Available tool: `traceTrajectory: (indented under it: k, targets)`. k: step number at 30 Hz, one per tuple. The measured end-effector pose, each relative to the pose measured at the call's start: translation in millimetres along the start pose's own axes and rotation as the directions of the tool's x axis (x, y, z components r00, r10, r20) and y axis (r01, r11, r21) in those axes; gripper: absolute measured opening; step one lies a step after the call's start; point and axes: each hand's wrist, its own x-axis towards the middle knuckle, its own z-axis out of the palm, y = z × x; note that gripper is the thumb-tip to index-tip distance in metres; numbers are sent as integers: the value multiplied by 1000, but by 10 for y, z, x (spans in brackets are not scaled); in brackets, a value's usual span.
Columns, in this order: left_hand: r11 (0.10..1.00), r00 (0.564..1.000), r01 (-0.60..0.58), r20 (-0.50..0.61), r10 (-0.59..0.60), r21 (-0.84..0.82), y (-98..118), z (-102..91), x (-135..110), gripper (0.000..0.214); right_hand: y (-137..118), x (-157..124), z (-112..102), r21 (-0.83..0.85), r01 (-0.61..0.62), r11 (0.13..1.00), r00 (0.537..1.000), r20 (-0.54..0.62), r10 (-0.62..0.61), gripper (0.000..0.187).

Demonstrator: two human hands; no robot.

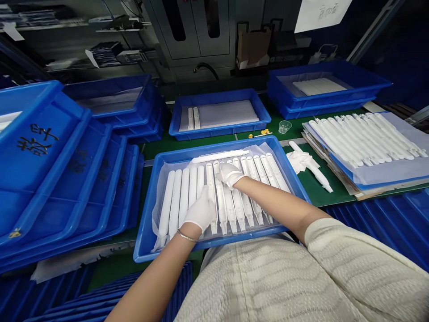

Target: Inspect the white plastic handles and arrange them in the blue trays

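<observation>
A blue tray point(142, 232) lined with a thin white sheet holds a row of long white plastic parts. On its left side the parts point(183, 194) lie smooth face up; toward the right the parts point(246, 192) show a ribbed, detailed inner face and narrow tips. My left hand point(201, 209), in a white glove, closes on a part near the middle of the row, its fingers partly hidden. Farther up, my gloved right hand point(229, 174) has curled fingers at the upper end of a neighbouring part. One more part point(221, 155) lies crosswise along the tray's far edge.
Stacked blue trays point(77, 165) stand at left. Behind is a blue tray point(219, 132) with two parts. At right lie a white wrapped tool-like object point(310, 165), a clear cup point(284, 127), yellow bits point(264, 132) and a pile of white parts point(368, 138).
</observation>
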Motion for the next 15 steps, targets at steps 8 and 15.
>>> traceTrajectory:
  k: [8,15]
  targets:
    - [987,991,-123,69,117,100,-48,23,8,51,-56,37,-112,-183,50,982,999,-11,-53,39]
    - [981,984,-173,64,169,82,-54,-98,-98,29,-499,199,-223,-206,280,938,953,-58,-297,29]
